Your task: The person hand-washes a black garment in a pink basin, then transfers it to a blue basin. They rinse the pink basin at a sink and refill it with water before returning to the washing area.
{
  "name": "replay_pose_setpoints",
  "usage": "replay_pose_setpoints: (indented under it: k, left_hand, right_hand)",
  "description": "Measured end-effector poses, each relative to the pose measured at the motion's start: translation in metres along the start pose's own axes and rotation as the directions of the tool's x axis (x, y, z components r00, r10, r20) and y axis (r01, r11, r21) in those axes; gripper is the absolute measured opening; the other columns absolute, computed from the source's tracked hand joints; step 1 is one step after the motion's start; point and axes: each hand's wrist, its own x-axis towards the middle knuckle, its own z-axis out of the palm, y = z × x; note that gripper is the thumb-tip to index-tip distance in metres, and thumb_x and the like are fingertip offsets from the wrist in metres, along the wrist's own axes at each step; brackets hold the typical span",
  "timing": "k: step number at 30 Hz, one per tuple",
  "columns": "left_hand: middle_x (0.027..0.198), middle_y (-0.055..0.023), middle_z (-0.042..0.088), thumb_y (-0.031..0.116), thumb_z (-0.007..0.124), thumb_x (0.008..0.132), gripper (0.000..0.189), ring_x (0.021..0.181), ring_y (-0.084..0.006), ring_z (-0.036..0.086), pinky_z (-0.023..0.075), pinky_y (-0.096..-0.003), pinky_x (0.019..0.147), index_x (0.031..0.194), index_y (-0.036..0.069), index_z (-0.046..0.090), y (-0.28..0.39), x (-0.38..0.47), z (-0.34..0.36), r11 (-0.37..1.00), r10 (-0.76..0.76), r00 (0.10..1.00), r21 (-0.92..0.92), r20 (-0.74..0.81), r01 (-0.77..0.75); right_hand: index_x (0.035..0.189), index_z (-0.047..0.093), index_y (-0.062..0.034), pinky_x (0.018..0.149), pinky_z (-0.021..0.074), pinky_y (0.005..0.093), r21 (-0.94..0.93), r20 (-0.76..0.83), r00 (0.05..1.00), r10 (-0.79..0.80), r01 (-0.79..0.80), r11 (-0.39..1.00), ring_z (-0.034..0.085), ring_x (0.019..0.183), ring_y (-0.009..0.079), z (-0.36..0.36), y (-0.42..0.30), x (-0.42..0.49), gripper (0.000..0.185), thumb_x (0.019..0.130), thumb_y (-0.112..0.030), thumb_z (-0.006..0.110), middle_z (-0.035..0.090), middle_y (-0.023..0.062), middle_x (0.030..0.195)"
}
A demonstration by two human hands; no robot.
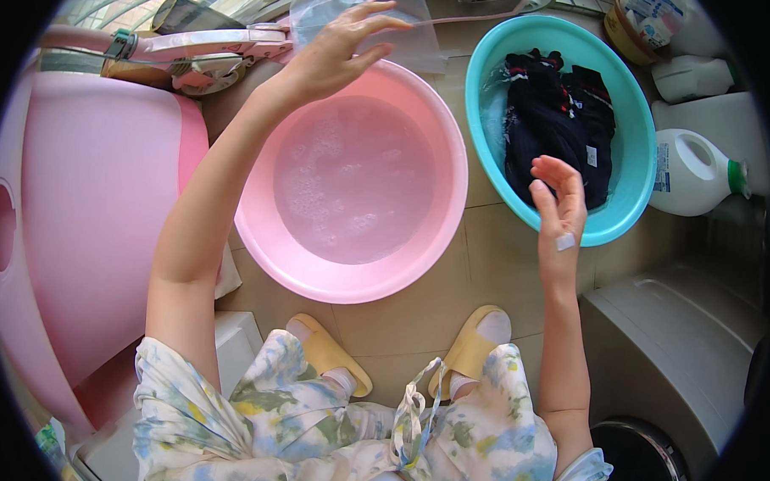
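Observation:
My left hand (341,51) is raised above the far left rim of a pink plastic basin (348,284), its fingers spread and holding nothing. Cloudy water with patches of suds (355,182) fills the lower part of that basin. Over the near side of a turquoise plastic tub (561,27) is my right hand (561,202), empty, with the thumb apart from the curled fingers. A small white patch (565,241) sticks to its wrist. Dark wet clothing (548,132) with red and white trim and a white label lies in water in the tub.
A large pink plastic piece (100,211) stands at left, beside a pink folding-frame part (207,46). White jugs, one a green-capped bottle (693,172), line the right side. A grey appliance-like body (668,339) is nearer. My yellow slippers (336,353) rest on the tiled floor (407,330).

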Motion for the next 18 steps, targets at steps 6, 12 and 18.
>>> replay_pose_setpoints:
  k: [6,12,18]
  left_hand:
    - [0.127,-0.0184,0.053,0.02,0.058,0.091,0.044,0.12,-0.0347,0.049,0.04,-0.0425,0.102,0.131,0.005,0.049,-0.05,-0.151,-0.031,0.782,-0.524,0.839,0.307,-0.147,0.543]
    - [0.102,-0.0249,0.066,0.026,0.062,0.089,0.051,0.096,-0.0417,0.063,0.0505,-0.0498,0.081,0.13,0.004,0.041,-0.064,-0.215,-0.002,0.634,-0.76,0.649,0.178,-0.035,0.752]
    - [0.084,-0.0267,0.066,0.029,0.064,0.088,0.043,0.081,-0.045,0.064,0.0519,-0.0514,0.069,0.116,0.004,0.044,-0.075,-0.217,0.011,0.591,-0.775,0.628,0.266,-0.075,0.761]
  right_hand:
    - [0.102,0.046,-0.0025,0.064,0.0498,0.0458,-0.728,0.43,0.878,0.211,0.199,0.656,0.065,0.074,0.0382,0.063,-0.005,-0.03,0.022,0.089,-0.013,0.06,0.065,0.0194,0.075]
    - [0.122,0.039,0.0035,0.064,0.0507,0.0435,-0.618,0.307,0.932,0.193,0.041,0.785,0.065,0.07,0.0383,0.073,0.007,-0.038,0.044,0.087,-0.01,0.063,0.064,0.0206,0.07]
    - [0.121,0.033,0.0072,0.064,0.0513,0.0494,-0.718,0.355,0.913,0.203,0.127,0.684,0.063,0.068,0.044,0.088,0.022,-0.032,0.042,0.092,-0.014,0.055,0.062,0.0263,0.07]
